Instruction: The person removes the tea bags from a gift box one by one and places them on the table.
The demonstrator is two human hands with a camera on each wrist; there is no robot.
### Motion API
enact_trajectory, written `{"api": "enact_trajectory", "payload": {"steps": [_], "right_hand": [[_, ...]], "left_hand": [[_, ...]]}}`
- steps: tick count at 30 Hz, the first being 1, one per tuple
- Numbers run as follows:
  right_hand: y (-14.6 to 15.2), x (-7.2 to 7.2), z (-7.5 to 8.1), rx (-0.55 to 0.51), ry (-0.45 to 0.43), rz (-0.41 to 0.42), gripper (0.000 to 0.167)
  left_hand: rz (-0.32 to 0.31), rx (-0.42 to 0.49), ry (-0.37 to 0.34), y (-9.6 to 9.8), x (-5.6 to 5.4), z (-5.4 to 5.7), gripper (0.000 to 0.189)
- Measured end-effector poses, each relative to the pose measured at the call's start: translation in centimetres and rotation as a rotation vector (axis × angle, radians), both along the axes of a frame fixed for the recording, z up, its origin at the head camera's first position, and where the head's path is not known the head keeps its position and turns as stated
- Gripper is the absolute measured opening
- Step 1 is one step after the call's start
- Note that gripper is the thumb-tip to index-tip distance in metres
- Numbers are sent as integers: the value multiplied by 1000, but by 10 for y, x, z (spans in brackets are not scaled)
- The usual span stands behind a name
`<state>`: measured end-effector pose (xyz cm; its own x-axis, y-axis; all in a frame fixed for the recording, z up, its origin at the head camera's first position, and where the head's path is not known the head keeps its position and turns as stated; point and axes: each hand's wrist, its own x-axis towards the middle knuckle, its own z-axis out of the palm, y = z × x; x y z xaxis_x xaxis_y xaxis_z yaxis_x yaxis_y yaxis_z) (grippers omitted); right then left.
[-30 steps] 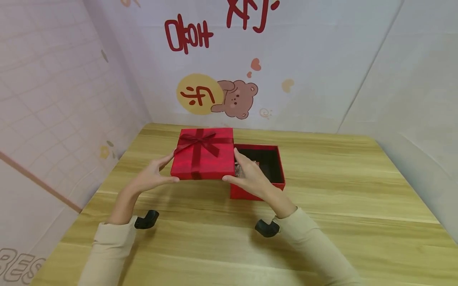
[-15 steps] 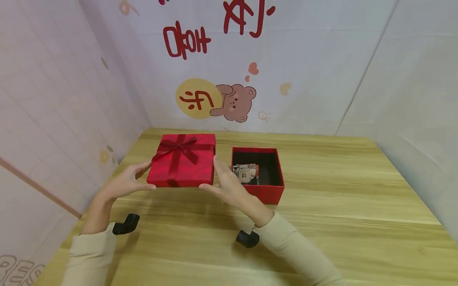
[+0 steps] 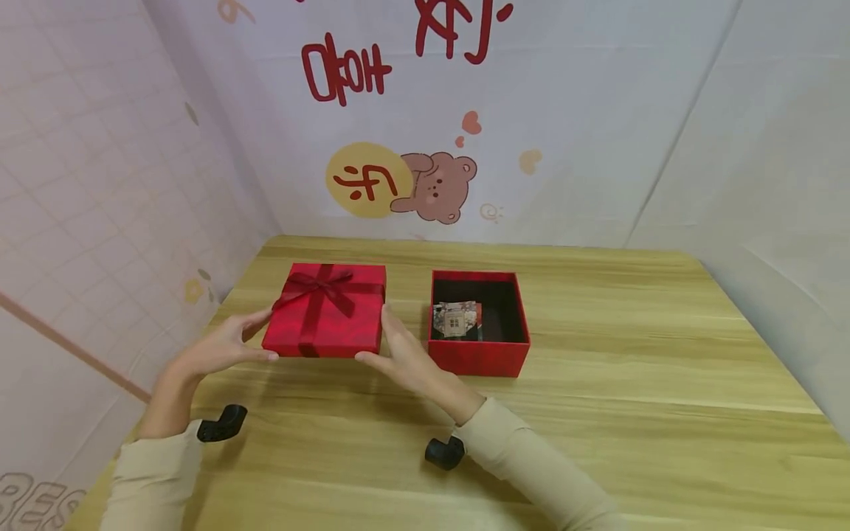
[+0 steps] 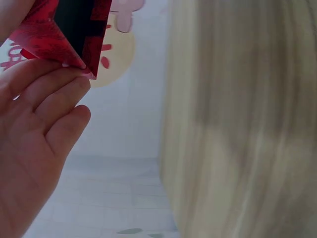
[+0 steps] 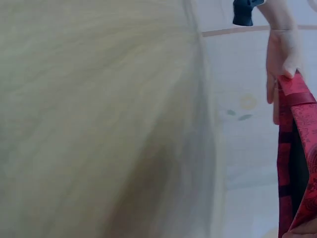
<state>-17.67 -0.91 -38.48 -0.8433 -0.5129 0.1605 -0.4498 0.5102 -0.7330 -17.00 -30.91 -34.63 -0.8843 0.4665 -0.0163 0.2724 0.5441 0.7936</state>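
A red gift box lid [image 3: 339,317] with a dark red ribbon bow is held level above the table, left of the box. My left hand [image 3: 222,345] grips its left side, thumb at the near corner. On the opposite side my right hand [image 3: 408,358] grips it the same way. The wrist views show the lid's dark hollow underside [image 4: 74,25] and a gap between it and the table. The red box [image 3: 478,360] stands uncovered to the right, black inside. Small printed cards or packets [image 3: 455,321] lie in its left part.
The wooden table [image 3: 631,383] runs back to a white printed wall cloth [image 3: 564,96], with another cloth along the left edge. A black wrist mount [image 3: 222,422] sticks out from the left sleeve, another [image 3: 445,453] from the right.
Both hands have carried the lid left, away from over the box, and then lower toward the table. The box's whole opening and the cards inside now show.
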Motion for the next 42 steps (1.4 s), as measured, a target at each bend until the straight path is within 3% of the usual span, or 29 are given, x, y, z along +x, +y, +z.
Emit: {"api": "enact_trajectory", "payload": {"steps": [8,15,29,34,42], "right_hand": [[-2,-6,-23,8,-96,12,89],[-2,-7,-32,46,-97,2,88],[1,-4,-40,161,-53,21,87],[1,-2,-37,236,-82,29,85],[4,-4,-38,332,-138,16,83]], "left_hand": [[-42,36,-37,-2,-12,-24,79],[-40,11,-63,-1,-18,-37,81],[-31,-46,-89,6,-19,-54,81],[-21,-93,-105,8,-19,-56,83],[-59,-95,-86,15,-22,-59,80]]}}
